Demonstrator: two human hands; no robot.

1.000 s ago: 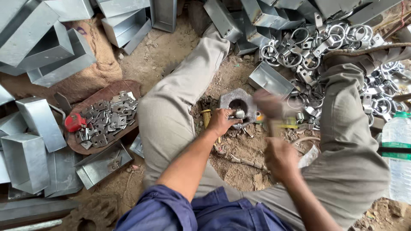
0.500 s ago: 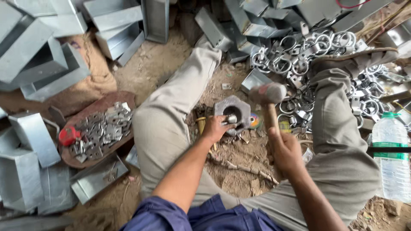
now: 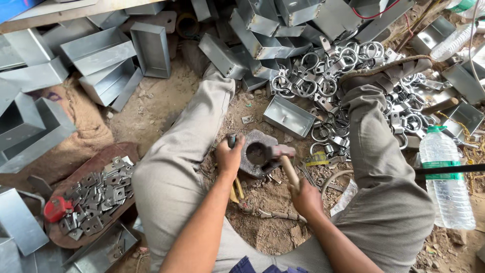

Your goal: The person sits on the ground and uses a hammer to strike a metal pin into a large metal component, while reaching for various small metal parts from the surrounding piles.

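The right hand [image 3: 304, 196] has its fingers wrapped tight round the wooden handle of a hammer [image 3: 283, 157], whose head rests on the rim of a hollow metal block [image 3: 257, 154]. The left hand [image 3: 230, 156] pinches a small dark piece against that block's left edge. The block sits on the dirt floor [image 3: 268, 227] between the legs, a galvanised tray [image 3: 289, 117] beyond it.

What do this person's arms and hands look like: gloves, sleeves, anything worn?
Both the left hand and the right hand are bare, with no gloves, rings or watch visible. The forearms are uncovered up to the frame's bottom edge, where a bit of blue cloth shows.
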